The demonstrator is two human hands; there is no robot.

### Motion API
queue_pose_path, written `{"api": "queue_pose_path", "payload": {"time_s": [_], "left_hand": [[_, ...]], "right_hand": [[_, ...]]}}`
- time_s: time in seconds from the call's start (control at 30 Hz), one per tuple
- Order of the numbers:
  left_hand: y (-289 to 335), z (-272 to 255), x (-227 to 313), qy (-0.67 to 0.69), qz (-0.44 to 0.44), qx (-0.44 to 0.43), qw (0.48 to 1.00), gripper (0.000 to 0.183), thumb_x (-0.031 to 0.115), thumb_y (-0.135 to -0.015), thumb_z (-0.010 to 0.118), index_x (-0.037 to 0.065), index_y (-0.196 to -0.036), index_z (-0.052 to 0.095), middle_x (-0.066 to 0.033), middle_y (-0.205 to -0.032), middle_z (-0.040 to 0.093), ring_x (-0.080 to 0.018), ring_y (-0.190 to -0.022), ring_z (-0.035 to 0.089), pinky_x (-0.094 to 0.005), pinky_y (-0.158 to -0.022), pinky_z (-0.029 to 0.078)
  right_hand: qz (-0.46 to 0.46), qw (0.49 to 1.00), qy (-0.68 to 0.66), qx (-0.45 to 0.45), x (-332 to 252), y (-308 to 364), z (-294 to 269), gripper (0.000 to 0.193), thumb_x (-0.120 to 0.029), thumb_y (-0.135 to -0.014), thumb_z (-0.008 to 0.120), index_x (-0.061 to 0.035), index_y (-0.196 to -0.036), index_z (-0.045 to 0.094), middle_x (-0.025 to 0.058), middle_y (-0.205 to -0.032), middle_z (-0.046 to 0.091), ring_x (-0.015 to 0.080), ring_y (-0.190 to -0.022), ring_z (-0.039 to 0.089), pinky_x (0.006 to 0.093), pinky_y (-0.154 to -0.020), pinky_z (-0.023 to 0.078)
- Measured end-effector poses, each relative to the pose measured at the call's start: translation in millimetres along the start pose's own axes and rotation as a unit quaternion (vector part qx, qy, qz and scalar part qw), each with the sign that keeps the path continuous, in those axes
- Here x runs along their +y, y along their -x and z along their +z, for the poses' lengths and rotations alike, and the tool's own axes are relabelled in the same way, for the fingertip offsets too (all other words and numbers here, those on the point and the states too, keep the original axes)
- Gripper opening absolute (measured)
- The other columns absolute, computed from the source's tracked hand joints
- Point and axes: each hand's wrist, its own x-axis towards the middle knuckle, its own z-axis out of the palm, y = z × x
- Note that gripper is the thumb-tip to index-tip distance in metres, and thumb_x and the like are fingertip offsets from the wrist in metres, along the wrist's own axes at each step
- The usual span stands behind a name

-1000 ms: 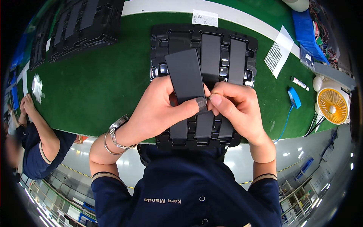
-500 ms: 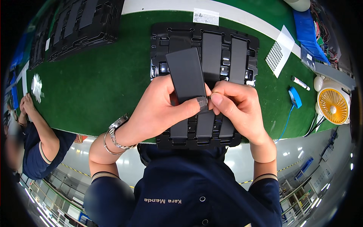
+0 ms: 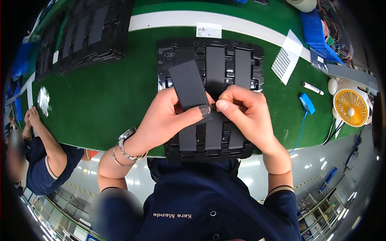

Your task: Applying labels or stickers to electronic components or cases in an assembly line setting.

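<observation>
My left hand (image 3: pixel 167 118) holds a flat black rectangular slab (image 3: pixel 187 84), with the thumb across its lower end. Dark tape wraps the thumb's tip. The slab is tilted, its far end leaning left. Close to the slab's lower right corner, my right hand (image 3: pixel 247 114) is closed in a pinch; whatever lies between its thumb and finger is too small to make out. Both hands are above a black moulded plastic tray (image 3: pixel 230 60). Several similar slabs (image 3: pixel 215 66) lie in its slots, partly covered by my hands.
Stacked black trays (image 3: pixel 90 50) stand at the far left. To the right lie a sticker sheet (image 3: pixel 285 60), a marker (image 3: pixel 313 88), a blue corded piece (image 3: pixel 306 103) and a small fan (image 3: pixel 350 107). A blue bin (image 3: pixel 321 40) holds wires. Another person's arm (image 3: pixel 48 134) rests at the left.
The whole view has shifted slightly. The slab in my left hand leans a little more to the left. My right hand keeps its pinch beside the slab's lower corner.
</observation>
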Motion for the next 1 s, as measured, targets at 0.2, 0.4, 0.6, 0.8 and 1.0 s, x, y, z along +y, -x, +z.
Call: {"api": "queue_pose_path", "payload": {"time_s": [0.2,0.4,0.6,0.8,1.0], "left_hand": [[0,0,0,-0.022,0.038,-0.003,0.999,0.016,0.009,-0.088,0.063,-0.001,-0.102,0.065,0.0002,-0.091,0.065,-0.0042,-0.084,0.057,-0.022,-0.076,0.048],[-3,1,-6,-0.023,0.055,0.005,0.998,0.017,0.01,-0.089,0.064,-0.001,-0.103,0.065,0.0006,-0.09,0.065,-0.0044,-0.084,0.058,-0.0224,-0.077,0.048],[6,3,-8,-0.024,0.099,0.071,0.992,0.022,0.008,-0.09,0.061,-0.004,-0.109,0.062,-0.0043,-0.101,0.064,-0.0118,-0.094,0.059,-0.0276,-0.088,0.046],[-14,3,-13,-0.069,0.134,0.111,0.982,0.031,0.015,-0.092,0.055,-0.004,-0.117,0.058,-0.0078,-0.102,0.061,-0.0113,-0.077,0.054,-0.0235,-0.061,0.041],[-10,-11,-7,-0.183,0.135,0.123,0.966,0.038,0.02,-0.096,0.054,0.001,-0.129,0.055,-0.0063,-0.118,0.06,-0.0095,-0.085,0.053,-0.0232,-0.063,0.042]], "right_hand": [[0.006,1.0,-0.001,-0.015,-4,3,2,0.025,-0.022,-0.094,0.063,-0.0005,-0.081,0.061,0.0024,-0.057,0.05,0.0075,-0.052,0.041,0.0272,-0.048,0.034],[-0.027,0.996,0.086,0.007,-7,1,-1,0.031,-0.03,-0.089,0.066,-0.0015,-0.077,0.065,0.0064,-0.057,0.059,0.0184,-0.048,0.054,0.032,-0.049,0.041],[-0.141,0.944,0.272,0.124,-4,-4,-2,0.03,-0.038,-0.082,0.071,-0.0085,-0.08,0.067,0.007,-0.066,0.067,0.0269,-0.061,0.067,0.0365,-0.054,0.051],[-0.2,0.893,0.326,0.238,21,-5,-25,0.031,-0.036,-0.082,0.065,-0.0056,-0.074,0.065,0.0143,-0.059,0.062,0.0324,-0.058,0.065,0.044,-0.052,0.051],[-0.259,0.829,0.356,0.344,38,-25,-13,0.027,-0.03,-0.075,0.065,-0.0073,-0.059,0.063,0.0119,-0.054,0.063,0.0288,-0.052,0.065,0.0413,-0.047,0.048]]}}
